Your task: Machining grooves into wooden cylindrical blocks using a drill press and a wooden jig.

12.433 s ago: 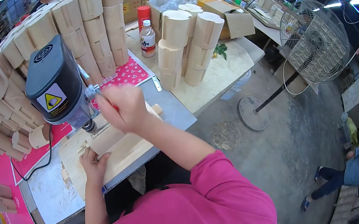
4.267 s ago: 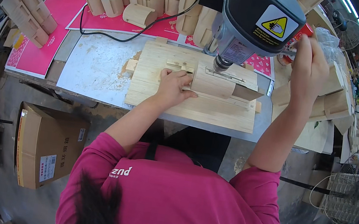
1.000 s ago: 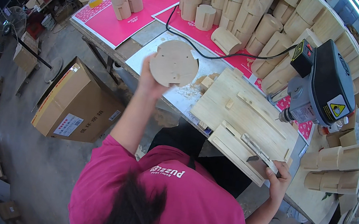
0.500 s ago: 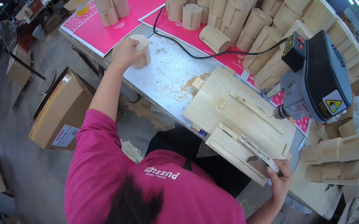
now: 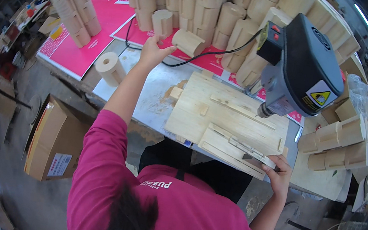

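Note:
My left hand (image 5: 154,53) is open, thumb and fingers apart, reaching over the bench just in front of two wooden cylinders. One cylinder (image 5: 162,22) stands upright; the other (image 5: 188,44) lies on its side. Left of my forearm stands a wooden cylinder with a hole in its top (image 5: 109,69), touched by neither hand. My right hand (image 5: 278,173) is closed on the end of a narrow metal lever (image 5: 250,151). That lever lies along a small wooden board (image 5: 221,149) at the near edge of a larger wooden jig board (image 5: 195,102).
A black and grey drill press (image 5: 298,70) stands over the jig's right side, its black cable (image 5: 191,59) running left across the bench. Stacked wooden cylinders (image 5: 206,10) line the back, with another stack (image 5: 74,8) at left. A cardboard box (image 5: 56,139) sits on the floor.
My left hand has let go of the holed cylinder, leaving it standing on the bench, and moved right and away toward the back cylinders. My right hand stays on the lever.

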Available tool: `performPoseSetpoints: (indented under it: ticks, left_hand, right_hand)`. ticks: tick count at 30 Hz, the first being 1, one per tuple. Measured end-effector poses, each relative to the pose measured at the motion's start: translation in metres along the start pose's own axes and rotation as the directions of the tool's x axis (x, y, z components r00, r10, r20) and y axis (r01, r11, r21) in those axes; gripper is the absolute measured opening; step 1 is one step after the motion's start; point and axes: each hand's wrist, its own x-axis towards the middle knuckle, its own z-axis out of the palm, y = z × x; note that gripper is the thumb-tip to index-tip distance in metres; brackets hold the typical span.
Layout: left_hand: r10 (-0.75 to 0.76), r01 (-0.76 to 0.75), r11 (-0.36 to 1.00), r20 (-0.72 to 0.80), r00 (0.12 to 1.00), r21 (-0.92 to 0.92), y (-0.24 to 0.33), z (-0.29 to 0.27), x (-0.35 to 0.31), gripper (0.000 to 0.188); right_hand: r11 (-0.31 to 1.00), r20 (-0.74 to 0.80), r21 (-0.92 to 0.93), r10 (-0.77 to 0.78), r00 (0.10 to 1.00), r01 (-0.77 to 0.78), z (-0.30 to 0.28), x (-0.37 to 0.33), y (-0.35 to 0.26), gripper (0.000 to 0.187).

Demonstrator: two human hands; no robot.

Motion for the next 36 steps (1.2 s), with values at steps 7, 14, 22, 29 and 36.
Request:
performPoseSetpoints:
  ticks: [7,14,22,29,36]
  left_hand:
    - [-0.108,0.120,0.985,0.099,0.989,-0.122,-0.052,0.072,0.065,0.084]
    - [-0.198,0.315,0.901,0.363,0.910,-0.299,-0.039,0.069,0.042,0.073]
    - [-0.201,0.331,0.829,0.312,0.928,-0.451,-0.077,0.113,0.053,0.062]
    - [-0.109,0.178,0.828,0.159,0.981,-0.532,-0.006,0.057,0.025,0.042]
    - [-0.240,0.272,0.742,0.136,0.961,-0.612,0.023,-0.033,-0.026,0.034]
  right_hand:
    - [0.999,0.003,-0.013,0.035,0.999,-0.035,0.002,-0.002,-0.001,0.025]
    - [1.000,-0.005,0.018,-0.013,1.000,0.013,0.000,-0.001,0.005,0.028]
    - [1.000,-0.003,0.002,0.004,1.000,-0.004,0.002,0.000,0.004,0.028]
    - [1.000,-0.016,0.026,-0.002,1.000,0.002,0.004,-0.002,0.006,0.026]
    - [0.999,-0.042,0.047,-0.005,0.999,0.007,0.005,-0.006,0.008,0.025]
